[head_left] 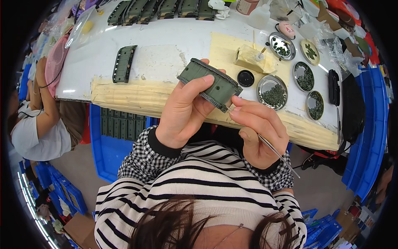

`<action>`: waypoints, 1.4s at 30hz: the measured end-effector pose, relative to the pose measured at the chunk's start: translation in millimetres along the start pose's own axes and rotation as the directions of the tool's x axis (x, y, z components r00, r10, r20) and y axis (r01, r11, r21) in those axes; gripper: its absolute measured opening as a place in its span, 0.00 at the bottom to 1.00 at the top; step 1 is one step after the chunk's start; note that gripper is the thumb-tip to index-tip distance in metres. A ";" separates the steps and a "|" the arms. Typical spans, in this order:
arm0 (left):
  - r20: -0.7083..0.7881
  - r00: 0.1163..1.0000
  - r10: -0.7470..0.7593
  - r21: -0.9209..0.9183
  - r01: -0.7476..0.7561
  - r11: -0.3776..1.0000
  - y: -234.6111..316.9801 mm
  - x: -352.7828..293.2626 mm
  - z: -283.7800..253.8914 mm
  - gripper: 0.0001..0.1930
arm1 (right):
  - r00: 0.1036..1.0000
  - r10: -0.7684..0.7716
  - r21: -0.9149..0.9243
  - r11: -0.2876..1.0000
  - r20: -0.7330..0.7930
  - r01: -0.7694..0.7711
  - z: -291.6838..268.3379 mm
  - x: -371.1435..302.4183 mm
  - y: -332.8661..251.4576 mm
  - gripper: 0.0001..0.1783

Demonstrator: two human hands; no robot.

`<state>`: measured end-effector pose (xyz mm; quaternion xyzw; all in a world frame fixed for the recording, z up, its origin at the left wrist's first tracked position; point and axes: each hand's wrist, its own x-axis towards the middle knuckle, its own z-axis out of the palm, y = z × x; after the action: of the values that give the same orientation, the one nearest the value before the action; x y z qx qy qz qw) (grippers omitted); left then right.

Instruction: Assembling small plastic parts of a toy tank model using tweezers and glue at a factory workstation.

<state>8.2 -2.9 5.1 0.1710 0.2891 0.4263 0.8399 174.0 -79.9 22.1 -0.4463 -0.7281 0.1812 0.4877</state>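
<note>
My left hand grips a dark green model tank hull with ribbed tracks along its long sides. The thumb lies on its flat face, near a small round hole. At the hull's right end, the fingertips of my right hand are pinched close together, touching or almost touching its corner. A thin silver metal tool is held in my right hand and sticks out behind it to the lower right. The tool's front end is hidden by my fingers, as is anything small between the fingertips.
Round metal dishes of small green parts stand at the right, around a black lid and a tape-covered block. Another green hull lies left. Several more line the back edge. A blue crate sits below; a co-worker is at left.
</note>
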 end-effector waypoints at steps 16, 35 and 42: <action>0.009 1.000 -0.004 0.058 0.003 0.998 -0.7 -1.1 1.1 0.23 | 0.998 0.029 0.114 0.993 -0.052 -0.023 -3.9 -3.3 0.3 0.17; 0.382 0.913 -0.142 -0.723 0.391 0.570 11.1 20.5 1.4 0.30 | 0.926 0.070 0.216 0.976 -0.370 0.012 2.2 -13.4 13.6 0.20; 0.335 0.930 -0.152 -0.706 0.355 0.614 8.0 19.9 1.1 0.31 | 0.950 0.073 0.283 0.959 -0.303 0.017 0.5 -13.8 11.9 0.16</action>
<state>13.3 17.9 3.5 -0.1864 0.0021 0.3593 0.9144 180.9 -84.8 5.9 -0.4052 -0.6025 0.2176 0.6522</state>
